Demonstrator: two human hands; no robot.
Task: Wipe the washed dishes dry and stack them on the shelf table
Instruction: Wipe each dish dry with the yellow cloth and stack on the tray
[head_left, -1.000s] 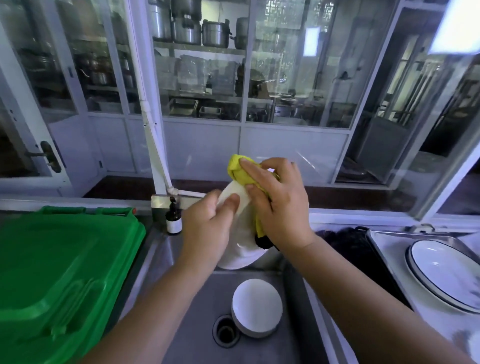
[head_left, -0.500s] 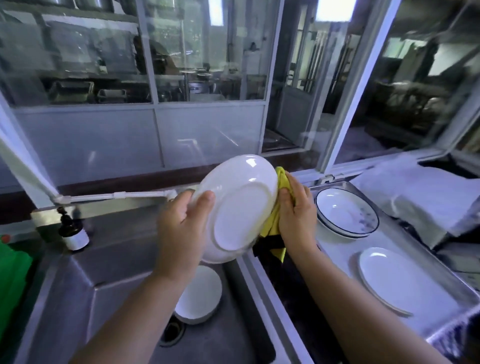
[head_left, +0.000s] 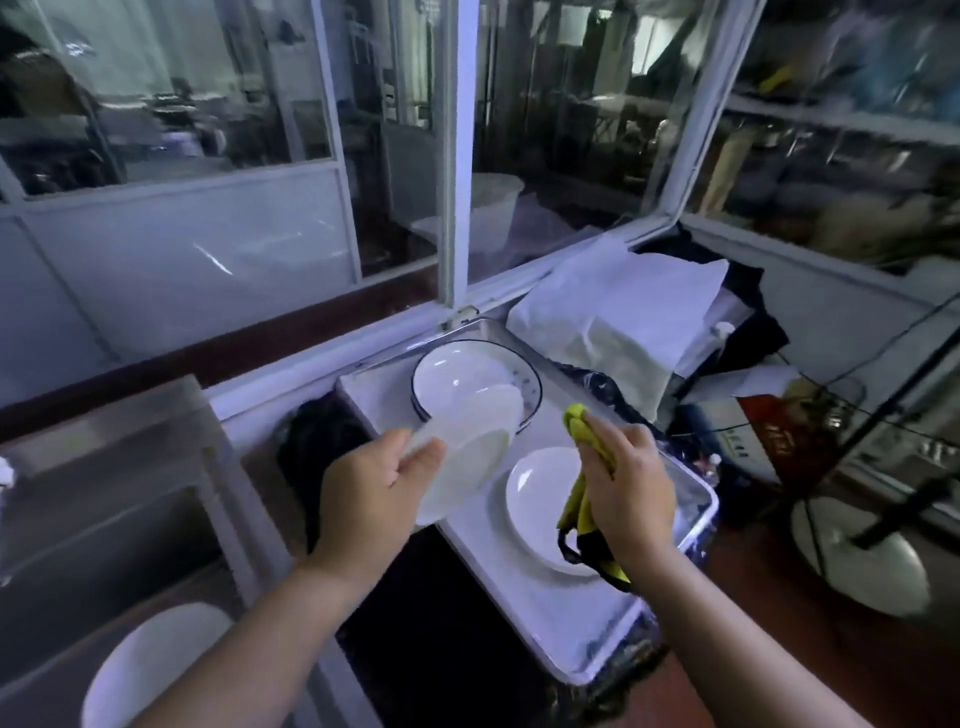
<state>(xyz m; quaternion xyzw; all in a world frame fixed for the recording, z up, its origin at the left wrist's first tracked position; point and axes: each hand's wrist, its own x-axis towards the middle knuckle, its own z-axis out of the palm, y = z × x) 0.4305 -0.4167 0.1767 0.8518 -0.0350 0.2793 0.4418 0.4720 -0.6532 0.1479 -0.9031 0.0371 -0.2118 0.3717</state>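
Now my left hand (head_left: 374, 488) grips the plate (head_left: 467, 441) by its near rim, tilted above the tray's (head_left: 545, 623) left edge. The lower plate (head_left: 535, 499) lies just to its right, below my right hand (head_left: 628, 483), which clutches the yellow cloth (head_left: 582, 431).

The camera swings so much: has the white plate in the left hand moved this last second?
Yes. The plate went right, from over the sink to the metal tray by the blue-rimmed bowl.
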